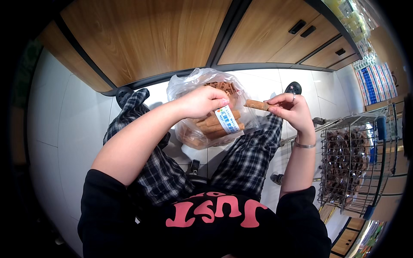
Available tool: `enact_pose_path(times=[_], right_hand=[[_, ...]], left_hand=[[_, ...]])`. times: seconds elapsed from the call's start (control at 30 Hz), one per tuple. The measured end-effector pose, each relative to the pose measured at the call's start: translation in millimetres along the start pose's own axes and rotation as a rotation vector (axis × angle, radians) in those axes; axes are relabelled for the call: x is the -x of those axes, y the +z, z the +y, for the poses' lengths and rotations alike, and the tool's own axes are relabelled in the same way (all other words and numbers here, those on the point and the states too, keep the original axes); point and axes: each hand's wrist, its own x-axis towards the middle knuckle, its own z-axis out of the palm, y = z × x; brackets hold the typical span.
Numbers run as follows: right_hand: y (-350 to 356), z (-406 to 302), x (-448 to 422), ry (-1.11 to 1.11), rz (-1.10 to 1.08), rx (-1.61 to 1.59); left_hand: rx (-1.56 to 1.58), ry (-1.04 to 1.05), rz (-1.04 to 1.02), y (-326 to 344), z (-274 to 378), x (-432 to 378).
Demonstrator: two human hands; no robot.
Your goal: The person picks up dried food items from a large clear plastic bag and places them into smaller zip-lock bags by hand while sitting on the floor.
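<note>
Between the thumb and fingers of my left hand (208, 101) is the top of a small clear plastic bag (246, 129) with a printed label (226, 120). Several thick cinnamon sticks (209, 124) show through it. Behind the small bag, a large clear plastic bag (180, 79) stands between my knees, with loose bark pieces (222, 86) visible in its mouth. What it rests on is hidden. My right hand (288, 108) pinches one rolled cinnamon stick (256, 104) by its right end. The stick's other end points at the small bag's right side.
Wooden cabinets (145, 35) line the far side above a white tiled floor (48, 119). On the right stands a wire shopping cart (348, 161) holding dark packaged goods (343, 158). Beyond it are stacked boxed goods (376, 84). A caster (194, 164) shows between my legs.
</note>
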Motion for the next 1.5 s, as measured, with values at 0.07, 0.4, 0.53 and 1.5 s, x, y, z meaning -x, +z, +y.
enact_pose_path(times=[0.07,0.4,0.53,1.5], right_hand=[[0,2,1,0.043,0.024,-0.100],[23,0,-4,-0.418,0.129,0.023],[49,5,-8,-0.434,0.138,-0.145],[45,6,-2,-0.296,-0.038,0.215]], left_hand=[[-0.046,0.006,0.023,1,6,2],[-0.024,0.047,-0.061,2,8,1],[-0.018,0.138,-0.049,4,3,0],[-0.043,-0.010,0.136,10,7,6]])
